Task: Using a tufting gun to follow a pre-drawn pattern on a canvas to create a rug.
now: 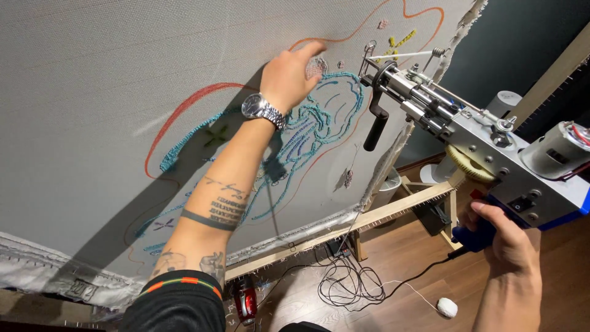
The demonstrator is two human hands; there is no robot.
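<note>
Two hands worked the stretched cloth point(123, 74): left hand point(289, 74) pressed flat, fingers spread. Right hand point(504, 237) gripped the tufting gun point(467, 132), its long axis aimed left toward the nearer left hand.

Cloth under our left hand point(289, 77): grey woven backing cloth point(92, 92), matt, with a fine rough weave.
Stitching beside that hand: teal yarn outline point(319, 132), looped and nubbly.
Tool in our right hand point(507, 240): silver tufting gun point(467, 138) of brushed metal with a glossy blue plastic grip.
Below the cloth: pale wooden frame bar point(399, 209), bare and matt.
</note>
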